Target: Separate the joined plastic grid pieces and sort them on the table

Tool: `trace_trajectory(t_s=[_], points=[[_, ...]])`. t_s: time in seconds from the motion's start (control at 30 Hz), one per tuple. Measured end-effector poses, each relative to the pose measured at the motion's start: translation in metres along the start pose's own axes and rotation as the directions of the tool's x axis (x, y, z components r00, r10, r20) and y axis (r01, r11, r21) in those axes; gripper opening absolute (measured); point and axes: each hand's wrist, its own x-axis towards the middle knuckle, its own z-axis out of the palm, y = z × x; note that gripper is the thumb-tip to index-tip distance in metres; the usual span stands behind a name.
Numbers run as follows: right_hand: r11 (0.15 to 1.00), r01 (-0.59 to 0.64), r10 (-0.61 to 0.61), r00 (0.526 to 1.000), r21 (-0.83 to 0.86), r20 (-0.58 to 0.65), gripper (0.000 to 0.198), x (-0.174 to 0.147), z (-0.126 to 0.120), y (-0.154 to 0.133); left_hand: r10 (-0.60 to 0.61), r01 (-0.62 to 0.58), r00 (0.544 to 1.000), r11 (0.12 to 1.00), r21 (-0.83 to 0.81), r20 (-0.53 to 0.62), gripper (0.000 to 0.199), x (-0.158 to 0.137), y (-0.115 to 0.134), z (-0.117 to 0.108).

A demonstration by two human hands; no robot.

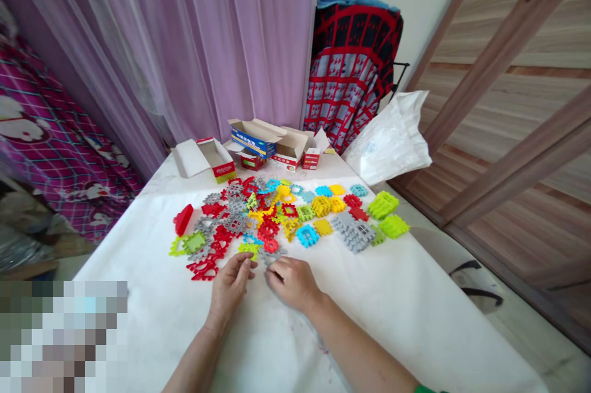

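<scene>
Magenta checked cloth [41,116]: far L of the mixed pile of toothed plastic pcs, mostly red + grey [236,223] (= "pile").
Red curved plastic pc [183,219]: just beside pile, L side.
Lime-green toothed flat pcs [194,241]: pile's near L edge.
Open red-and-white cardboard box [222,166]: behind pile, to its L, flap out.
Left hand [233,277]: nr side of pile, fingers half curled, thumb close to fingertips; can't tell if pinching anything.
Lime toothed plastic pc [248,249]: pile's near edge, by L fingertips; contact unclear.
Blue cardboard box w/ open top [253,140]: behind pile, on other boxes.
Grey toothed plastic pc [266,260]: pile's near edge, btwn hands, closer to R.
Right hand [293,281]: nr side of pile, back up, fingers bent under; fingertips hidden, can't tell if gripping.
Bright-blue square plastic pc [307,235]: just R of pile.
Yellow stack of toothed plastic squares [321,207]: R of pile.
Grey stack of same [353,233]: farther R of pile.
Lime stacks of same [388,215]: well R of pile.
White plastic bag [392,140]: behind + R of pile.
Wood-grain wardrobe [498,103]: far R of pile.
</scene>
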Motion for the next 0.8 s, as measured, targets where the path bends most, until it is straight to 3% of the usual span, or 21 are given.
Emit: trace_trajectory(t_s=[0.33,0.8], points=[[0.99,0.029,-0.022,0.998,0.139,-0.056,0.019,-0.001,0.013,0.011,0.072,-0.072,0.997,0.997,0.036,0.007,0.031,-0.004,-0.004,0.005],[0.979,0.088,-0.077,0.995,0.184,-0.069,0.016,-0.003,0.015,0.017,0.091,-0.092,0.996,0.987,0.136,0.009,0.027,-0.006,-0.006,0.007]])
